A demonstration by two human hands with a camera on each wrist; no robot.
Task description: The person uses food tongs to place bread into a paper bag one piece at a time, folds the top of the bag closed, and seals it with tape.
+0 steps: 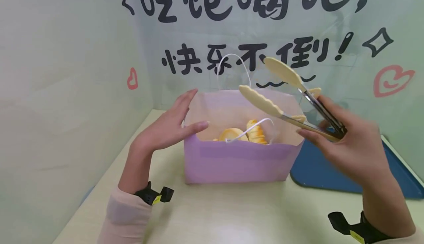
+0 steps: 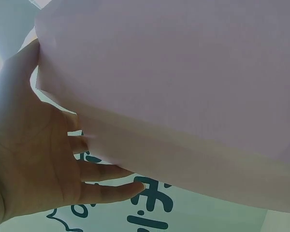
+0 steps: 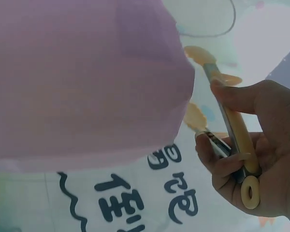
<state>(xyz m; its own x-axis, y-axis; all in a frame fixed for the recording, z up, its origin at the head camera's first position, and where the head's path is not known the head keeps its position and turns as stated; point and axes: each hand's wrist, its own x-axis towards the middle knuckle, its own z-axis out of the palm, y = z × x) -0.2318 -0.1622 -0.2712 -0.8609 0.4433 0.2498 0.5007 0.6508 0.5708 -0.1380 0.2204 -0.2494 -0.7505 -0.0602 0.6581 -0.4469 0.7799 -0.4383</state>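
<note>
A light purple paper bag (image 1: 238,163) with white string handles stands on the table, its mouth facing up. Inside it lie a round bread roll (image 1: 232,133) and a ridged, golden pastry (image 1: 256,133). My left hand (image 1: 167,128) rests against the bag's left edge, thumb at the near rim and fingers extended along the outside; in the left wrist view the fingers look straight. My right hand (image 1: 357,144) grips a pair of tongs (image 3: 237,130) with cream-coloured tips and metal arms. The tongs' two tips are spread apart above the bag's right side, with nothing between them.
A blue tray (image 1: 324,166) lies on the table to the right, partly behind the bag and my right hand. A pale wall (image 1: 205,34) with black lettering and pink hearts rises behind the table. Another wall (image 1: 66,71) borders the left side.
</note>
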